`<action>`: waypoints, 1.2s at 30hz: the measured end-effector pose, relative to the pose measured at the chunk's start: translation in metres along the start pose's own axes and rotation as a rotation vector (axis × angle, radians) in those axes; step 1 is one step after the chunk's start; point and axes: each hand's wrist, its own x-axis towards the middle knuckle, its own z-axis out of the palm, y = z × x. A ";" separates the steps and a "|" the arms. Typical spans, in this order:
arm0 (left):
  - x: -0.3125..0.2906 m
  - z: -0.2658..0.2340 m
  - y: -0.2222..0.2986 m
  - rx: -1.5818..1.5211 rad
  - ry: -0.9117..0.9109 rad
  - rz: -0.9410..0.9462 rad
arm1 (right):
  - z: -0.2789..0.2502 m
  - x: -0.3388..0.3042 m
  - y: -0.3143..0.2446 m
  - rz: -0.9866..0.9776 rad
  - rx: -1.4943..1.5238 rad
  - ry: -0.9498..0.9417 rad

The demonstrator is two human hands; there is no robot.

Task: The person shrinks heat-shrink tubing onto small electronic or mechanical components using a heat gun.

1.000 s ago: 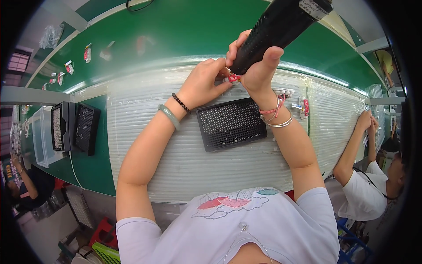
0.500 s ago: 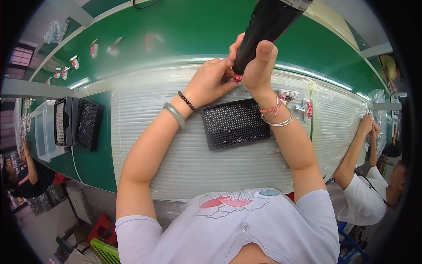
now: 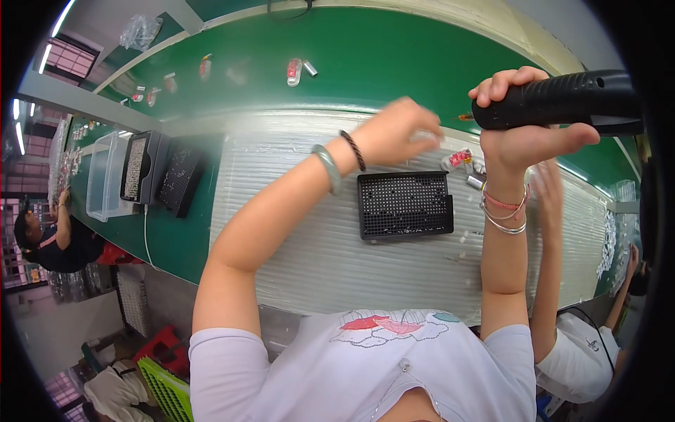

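My right hand [image 3: 517,133] is wrapped round a thick black power tool [image 3: 562,98], which looks like an electric screwdriver. The tool lies nearly sideways, its narrow end toward the left, and my thumb sticks out to the right. My left hand [image 3: 401,132] hovers over the far edge of the covered work surface [image 3: 302,267], slightly blurred. Its fingers are curled but apart, with nothing visible between them. Below it sits a black perforated tray [image 3: 406,204] of tiny light pieces. A small red-and-clear part [image 3: 457,159] lies between my hands, beside a silver cylinder [image 3: 475,181].
Another red-and-clear part [image 3: 294,72] with a silver cylinder lies on the green table [image 3: 380,56], several more farther left. At left stand a dark box [image 3: 144,169], a black tray [image 3: 179,183] and a clear bin [image 3: 105,176]. A co-worker's hand [image 3: 547,186] reaches close by my right forearm.
My hands have parted; the right one has swung the tool rightward from a steep tilt to nearly sideways. The view has shifted. The co-worker's arm at right now reaches beside mine.
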 end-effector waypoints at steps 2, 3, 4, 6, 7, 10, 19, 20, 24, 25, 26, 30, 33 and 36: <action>-0.008 -0.030 -0.026 0.244 0.341 -0.077 | 0.008 -0.001 -0.004 -0.025 0.002 0.028; -0.021 -0.051 -0.050 0.418 0.517 -0.202 | 0.013 -0.001 -0.006 -0.052 -0.002 0.054; -0.036 -0.065 -0.066 0.569 0.550 -0.377 | 0.015 -0.002 -0.005 -0.054 0.000 0.057; -0.053 -0.076 -0.088 0.719 0.582 -0.547 | 0.016 -0.003 -0.005 -0.033 -0.015 0.035; -0.058 -0.074 -0.095 0.745 0.526 -0.594 | 0.016 -0.004 -0.005 -0.036 -0.017 0.038; -0.064 -0.075 -0.114 0.732 0.501 -0.633 | 0.015 -0.013 -0.006 0.081 -0.082 0.011; -0.028 -0.016 -0.024 0.116 0.220 -0.242 | 0.006 -0.071 0.002 0.239 -0.233 -0.109; -0.027 -0.006 -0.015 0.096 0.160 -0.214 | 0.005 -0.076 0.004 0.258 -0.234 -0.084; -0.035 0.011 -0.006 -0.016 0.070 -0.177 | 0.006 -0.084 0.012 0.294 -0.197 -0.053; -0.037 0.011 -0.007 -0.041 0.070 -0.177 | 0.007 -0.085 0.013 0.296 -0.199 -0.053; -0.037 0.011 -0.008 -0.072 0.058 -0.178 | 0.008 -0.086 0.014 0.297 -0.193 -0.057; -0.037 0.011 -0.007 -0.073 0.076 -0.164 | 0.007 -0.087 0.019 0.278 -0.256 -0.065; -0.037 0.009 -0.008 -0.024 0.043 -0.138 | 0.007 -0.087 0.019 0.296 -0.263 -0.072; -0.036 0.009 -0.008 -0.015 0.054 -0.125 | 0.007 -0.088 0.021 0.286 -0.275 -0.069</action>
